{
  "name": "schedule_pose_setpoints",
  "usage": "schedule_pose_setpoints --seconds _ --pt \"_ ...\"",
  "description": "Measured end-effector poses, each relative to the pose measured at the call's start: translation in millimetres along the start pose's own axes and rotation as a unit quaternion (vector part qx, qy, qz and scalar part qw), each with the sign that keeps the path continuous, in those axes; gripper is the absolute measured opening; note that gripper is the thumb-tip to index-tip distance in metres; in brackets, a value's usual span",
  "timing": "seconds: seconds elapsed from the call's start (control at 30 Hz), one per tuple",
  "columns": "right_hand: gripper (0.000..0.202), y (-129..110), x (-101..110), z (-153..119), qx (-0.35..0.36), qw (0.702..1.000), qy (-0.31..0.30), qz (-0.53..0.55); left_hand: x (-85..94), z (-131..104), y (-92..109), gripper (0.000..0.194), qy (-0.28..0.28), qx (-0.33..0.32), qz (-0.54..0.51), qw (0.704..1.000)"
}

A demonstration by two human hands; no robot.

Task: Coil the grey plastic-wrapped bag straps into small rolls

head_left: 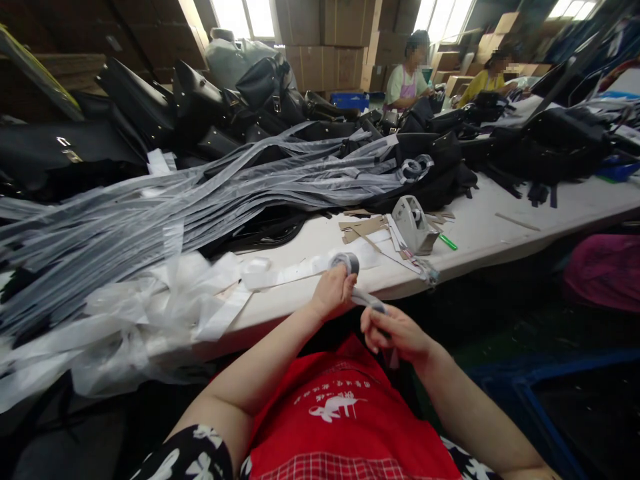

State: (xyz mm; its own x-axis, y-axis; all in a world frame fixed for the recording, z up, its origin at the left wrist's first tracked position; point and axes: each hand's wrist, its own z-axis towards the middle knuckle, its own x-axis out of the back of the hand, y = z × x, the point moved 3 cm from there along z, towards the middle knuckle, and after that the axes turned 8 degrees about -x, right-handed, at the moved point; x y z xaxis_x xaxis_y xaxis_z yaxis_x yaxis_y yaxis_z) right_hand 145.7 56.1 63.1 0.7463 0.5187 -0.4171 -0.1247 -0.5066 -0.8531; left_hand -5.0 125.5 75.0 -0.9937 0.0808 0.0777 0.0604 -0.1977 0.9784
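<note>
Low over the table's front edge, my left hand (334, 292) is closed round a coiled strap (347, 261) in greyish wrapping. The coil stands above the fist, and its free length runs right to my right hand (397, 331). There the fingers are closed on the strap, with a short end hanging below them. Long grey-wrapped straps (240, 183) lie in a wide bundle at the back left. Small finished coils (415, 169) rest at that bundle's right end. A tape dispenser (416, 227) stands on the table to the right of my hands.
Crumpled clear plastic film (150, 313) hangs over the table's (470, 250) left front edge. Black bags (200, 100) are heaped behind the straps. Cardboard scraps (363, 230) and a green marker (449, 241) lie by the dispenser. Two people (407, 83) sit beyond the table.
</note>
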Motion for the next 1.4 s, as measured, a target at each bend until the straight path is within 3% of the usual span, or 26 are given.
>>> schedule_pose_setpoints --seconds 0.1,0.2,0.27,0.33,0.4,0.47,0.5,0.57,0.63,0.7,0.83,0.97,1.03,1.1,1.23,1.3,1.33,1.4 --pt "0.038 -15.8 20.9 -3.0 0.014 0.998 0.049 0.024 -9.4 -15.7 -3.2 0.029 -0.141 -0.082 0.162 0.973" --pt "0.041 -8.7 41.7 -2.4 -0.053 0.987 0.038 -0.15 -8.3 -19.0 -7.7 0.041 -0.193 -0.059 0.23 0.952" --pt "0.041 -3.6 52.7 -2.7 -0.058 0.941 0.048 -0.329 -4.3 -18.7 -12.4 0.052 -0.239 0.008 0.23 0.943" --pt "0.038 -4.0 60.6 -3.6 -0.026 0.875 0.085 -0.476 0.5 -21.3 -17.9 0.059 -0.3 0.105 0.189 0.929" --pt "0.035 -7.4 65.0 -4.0 0.002 0.824 0.12 -0.554 5.0 -26.7 -21.0 0.065 -0.346 0.201 0.098 0.911" --pt "0.035 -9.3 65.1 -2.1 0.013 0.811 0.126 -0.572 7.7 -30.9 -20.4 0.067 -0.357 0.263 -0.027 0.896" --pt "0.038 -8.6 63.3 0.0 0.013 0.82 0.121 -0.56 8.3 -31.7 -19.4 0.067 -0.35 0.285 -0.089 0.888" --pt "0.049 -3.1 55.2 7.2 0.007 0.866 0.105 -0.489 6.7 -30.8 -17.5 0.066 -0.322 0.322 -0.198 0.868" --pt "0.061 6.7 41.3 17.4 0.002 0.93 0.097 -0.356 0.9 -26.2 -16.0 0.065 -0.275 0.341 -0.287 0.852" --pt "0.069 17.1 24.0 28.2 0.009 0.974 0.106 -0.2 -7.5 -19.2 -15.1 0.066 -0.213 0.334 -0.366 0.842" --pt "0.072 25.1 -1.9 42.3 0.025 0.984 0.171 -0.034 -19.6 -9.4 -14.9 0.062 -0.09 0.304 -0.479 0.819" --pt "0.065 18.5 -3.1 43.8 0.039 0.974 0.223 -0.012 -22.7 -12.5 -14.7 0.054 -0.089 0.322 -0.507 0.795" --pt "0.062 17.1 1.6 42.6 0.048 0.974 0.221 -0.018 -22.3 -15.2 -18.0 0.05 -0.089 0.325 -0.496 0.8" --pt "0.06 17.2 9.6 39.5 0.05 0.974 0.218 -0.035 -20.5 -16.5 -24.7 0.045 -0.082 0.306 -0.468 0.825" --pt "0.057 8.3 35.6 22.6 0.044 0.964 0.246 -0.096 -5.5 -13.5 -39.0 0.037 -0.024 0.188 -0.277 0.942" --pt "0.054 -0.5 43.4 13.1 0.003 0.962 0.195 -0.19 3.6 -13.6 -39.6 0.033 0.015 0.144 -0.168 0.975" --pt "0.05 -4.1 44.2 9.3 -0.029 0.955 0.148 -0.254 5.3 -14.6 -37.3 0.033 0.006 0.128 -0.128 0.983" --pt "0.044 -8.8 41.6 4.1 -0.087 0.922 0.059 -0.374 1.2 -18.2 -28.7 0.032 -0.087 0.094 -0.07 0.989"
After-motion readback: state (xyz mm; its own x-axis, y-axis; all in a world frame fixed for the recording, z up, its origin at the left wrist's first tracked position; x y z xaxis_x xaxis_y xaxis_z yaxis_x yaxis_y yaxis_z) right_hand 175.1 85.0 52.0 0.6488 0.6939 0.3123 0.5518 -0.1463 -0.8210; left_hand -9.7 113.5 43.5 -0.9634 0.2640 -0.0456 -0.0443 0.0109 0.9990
